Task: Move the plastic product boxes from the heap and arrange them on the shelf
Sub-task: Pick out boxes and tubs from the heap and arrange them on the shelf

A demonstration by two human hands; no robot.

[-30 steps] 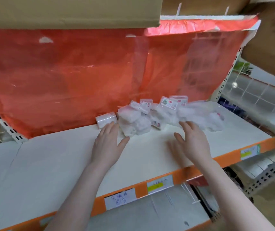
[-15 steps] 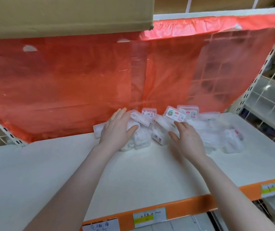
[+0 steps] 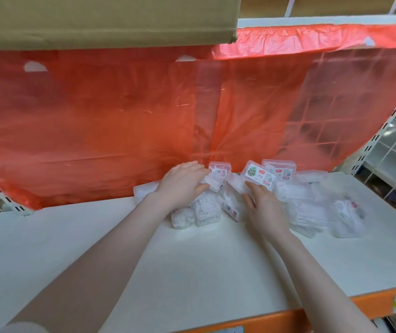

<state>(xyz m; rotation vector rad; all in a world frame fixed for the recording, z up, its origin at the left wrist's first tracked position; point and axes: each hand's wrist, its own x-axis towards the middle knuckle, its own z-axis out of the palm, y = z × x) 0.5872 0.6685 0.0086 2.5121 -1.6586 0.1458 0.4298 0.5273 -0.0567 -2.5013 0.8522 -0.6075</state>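
A heap of small clear plastic product boxes (image 3: 300, 205) lies at the back of the white shelf (image 3: 192, 272), against a red plastic sheet. My left hand (image 3: 182, 183) lies on the heap's left side, and its fingers and thumb curl round a clear box (image 3: 212, 182). My right hand (image 3: 264, 207) rests flat on the middle of the heap, fingers straight, just below a tilted box with a green label (image 3: 259, 174). One clear box (image 3: 144, 191) lies apart at the left, partly hidden by my left wrist.
The red plastic sheet (image 3: 120, 121) hangs across the shelf's back. A cardboard box (image 3: 96, 18) sits overhead at top left. The shelf's orange front edge (image 3: 372, 306) carries a price label. Wire grid shelving (image 3: 389, 150) stands at the right.
Both hands have moved further into the heap. My left hand has closed round a box near the top. The camera has come closer and tilted up.
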